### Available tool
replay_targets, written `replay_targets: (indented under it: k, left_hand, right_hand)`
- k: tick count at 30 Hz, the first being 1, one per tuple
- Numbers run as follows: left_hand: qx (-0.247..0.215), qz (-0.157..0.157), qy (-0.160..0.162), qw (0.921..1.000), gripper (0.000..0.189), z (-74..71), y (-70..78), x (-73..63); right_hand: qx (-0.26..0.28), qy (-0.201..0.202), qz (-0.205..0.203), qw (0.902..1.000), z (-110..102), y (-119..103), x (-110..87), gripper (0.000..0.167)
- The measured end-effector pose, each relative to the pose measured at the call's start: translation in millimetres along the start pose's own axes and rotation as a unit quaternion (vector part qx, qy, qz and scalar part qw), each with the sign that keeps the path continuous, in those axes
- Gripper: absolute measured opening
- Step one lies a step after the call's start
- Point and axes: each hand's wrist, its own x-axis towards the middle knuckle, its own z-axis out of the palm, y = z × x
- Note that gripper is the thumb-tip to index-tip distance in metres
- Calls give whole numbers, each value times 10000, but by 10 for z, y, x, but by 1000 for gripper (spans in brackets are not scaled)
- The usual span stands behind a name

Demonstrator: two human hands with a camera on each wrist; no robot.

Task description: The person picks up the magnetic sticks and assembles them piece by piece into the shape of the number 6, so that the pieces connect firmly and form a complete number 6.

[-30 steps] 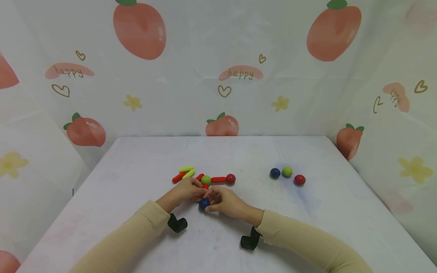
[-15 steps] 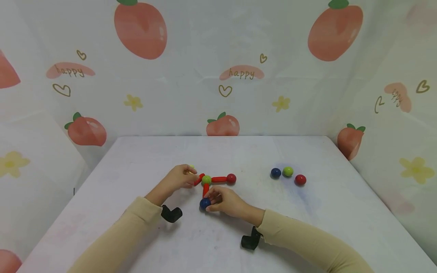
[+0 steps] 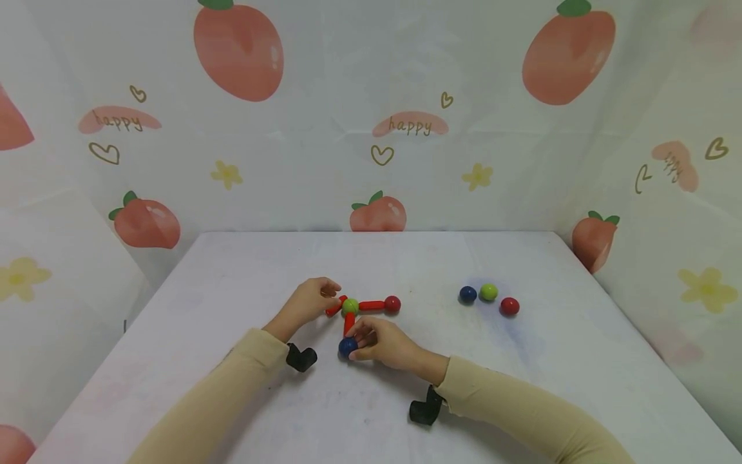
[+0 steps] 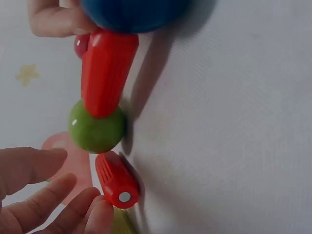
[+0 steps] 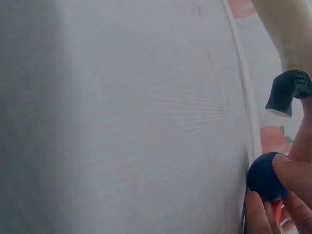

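My right hand (image 3: 382,343) pinches a dark blue ball (image 3: 347,347) between thumb and fingers at the table's middle. From that ball a red rod (image 3: 349,323) runs to a lime-green ball (image 3: 350,306), and another red rod (image 3: 371,305) links the green ball to a red ball (image 3: 392,304). My left hand (image 3: 306,301) hovers left of the green ball, fingers loosely bent around nothing. Beneath its fingertips in the left wrist view lies a third red rod (image 4: 116,179), a silvery disc on its near end, its other end right at the green ball.
A second blue ball (image 3: 467,294), a green ball (image 3: 489,292) and a red ball (image 3: 510,306) lie to the right on the white table (image 3: 580,386). A yellow rod (image 4: 124,223) peeks out below the third red rod. Each wrist carries a black camera mount (image 3: 426,410).
My left hand has let go near the blue ball, moved back and left, then slightly right, covering the yellow rods from the head view. The right hand stays on the blue ball.
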Motion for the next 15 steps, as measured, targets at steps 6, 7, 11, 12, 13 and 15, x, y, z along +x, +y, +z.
replay_targets:
  k: [6,7,11,12,13,15]
  left_hand:
    - [209,-48,-65,9997,34,61,3,64]
    - [243,-79,-87,9996,34,73,7,75]
    - [529,-104,-97,9985,35,111,40,85]
    - [619,-110,-89,9980,36,118,48,83]
    - [731,-94,-67,9973,36,126,53,83]
    - [862,-83,-34,9962,37,134,68,78]
  right_hand:
    - [11,-11,-53,10000,1,7,-2,28]
    - [8,-11,-70,10000,1,8,-4,28]
    - [33,1,-129,9999,2,14,-10,28]
    - [45,4,-152,9999,3,17,-11,28]
    - [59,4,-171,9998,4,19,-12,28]
    - [77,5,-193,9998,7,23,-13,28]
